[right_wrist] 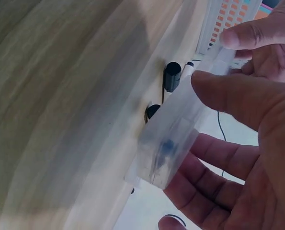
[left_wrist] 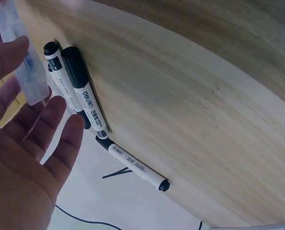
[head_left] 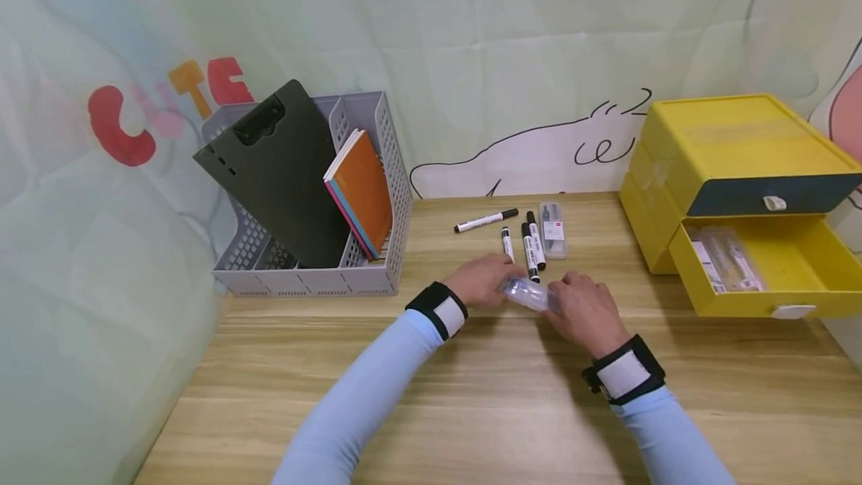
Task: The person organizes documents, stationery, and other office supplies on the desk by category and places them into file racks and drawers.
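Observation:
A clear plastic case (head_left: 527, 293) is held above the table between both hands; something dark blue shows through its wall in the right wrist view. My left hand (head_left: 481, 281) pinches one end between thumb and fingers, other fingers spread in the left wrist view. At the opposite end, my right hand (head_left: 587, 313) grips the case (right_wrist: 173, 129) with its thumb on one face and fingers on the other. Just beyond lie several white markers with black caps, one marker (head_left: 485, 221) apart and crosswise. A second clear case (head_left: 554, 230), with a white label, lies beside them.
On the left stands a grey perforated organizer (head_left: 306, 283) holding a black clipboard (head_left: 283, 171) and notebooks (head_left: 364, 193). To the right is a yellow drawer unit (head_left: 747, 137); its lower drawer (head_left: 808, 268) is pulled out, with clear cases (head_left: 730, 257) inside. A printed curtain hangs behind.

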Available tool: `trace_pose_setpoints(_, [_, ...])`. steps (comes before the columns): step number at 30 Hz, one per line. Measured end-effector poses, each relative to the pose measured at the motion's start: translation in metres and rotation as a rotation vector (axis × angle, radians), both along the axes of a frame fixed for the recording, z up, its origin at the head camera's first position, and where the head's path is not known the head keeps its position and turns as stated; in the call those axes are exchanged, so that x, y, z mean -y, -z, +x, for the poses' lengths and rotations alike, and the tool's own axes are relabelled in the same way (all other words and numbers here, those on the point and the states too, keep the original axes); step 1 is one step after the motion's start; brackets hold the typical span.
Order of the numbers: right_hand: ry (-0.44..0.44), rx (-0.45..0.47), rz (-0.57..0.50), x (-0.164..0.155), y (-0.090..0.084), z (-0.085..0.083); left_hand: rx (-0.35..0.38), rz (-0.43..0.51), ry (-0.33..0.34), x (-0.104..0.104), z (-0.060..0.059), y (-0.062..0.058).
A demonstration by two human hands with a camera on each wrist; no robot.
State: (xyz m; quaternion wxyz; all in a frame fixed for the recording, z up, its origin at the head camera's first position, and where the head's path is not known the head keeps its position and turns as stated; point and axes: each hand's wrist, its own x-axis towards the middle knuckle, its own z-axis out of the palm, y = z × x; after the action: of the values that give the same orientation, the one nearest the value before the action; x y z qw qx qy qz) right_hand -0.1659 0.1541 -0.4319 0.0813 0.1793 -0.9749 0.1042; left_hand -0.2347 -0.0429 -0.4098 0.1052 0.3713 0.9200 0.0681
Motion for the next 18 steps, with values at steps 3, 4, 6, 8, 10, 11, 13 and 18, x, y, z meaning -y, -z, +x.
trace_pose_setpoints(3, [0.011,0.023,-0.003,-0.001,-0.002,0.0,0.015,-0.004,-0.034,-0.001,-0.001,0.001])
trace_pose_setpoints(4, [0.02,0.034,-0.005,-0.001,-0.002,0.0,0.017,-0.01,-0.05,0.0,-0.001,0.002])
trace_pose_setpoints(6, [0.046,0.061,-0.006,-0.002,-0.003,0.0,0.014,-0.025,-0.094,0.001,-0.002,0.003])
trace_pose_setpoints(8, [0.077,0.08,-0.008,-0.003,-0.004,0.001,-0.027,-0.059,-0.14,0.004,-0.004,0.005])
trace_pose_setpoints(10, [0.108,0.094,-0.011,-0.005,-0.005,0.001,-0.071,-0.091,-0.207,0.007,-0.005,0.007])
trace_pose_setpoints(11, [0.12,0.097,-0.011,-0.006,-0.006,0.001,-0.101,-0.107,-0.238,0.01,-0.006,0.008])
trace_pose_setpoints(13, [0.139,0.1,-0.014,-0.008,-0.007,0.002,-0.151,-0.137,-0.31,0.015,-0.007,0.01])
trace_pose_setpoints(18, [0.198,0.128,-0.022,-0.014,-0.016,0.003,-0.191,-0.198,-0.513,0.025,-0.004,0.008])
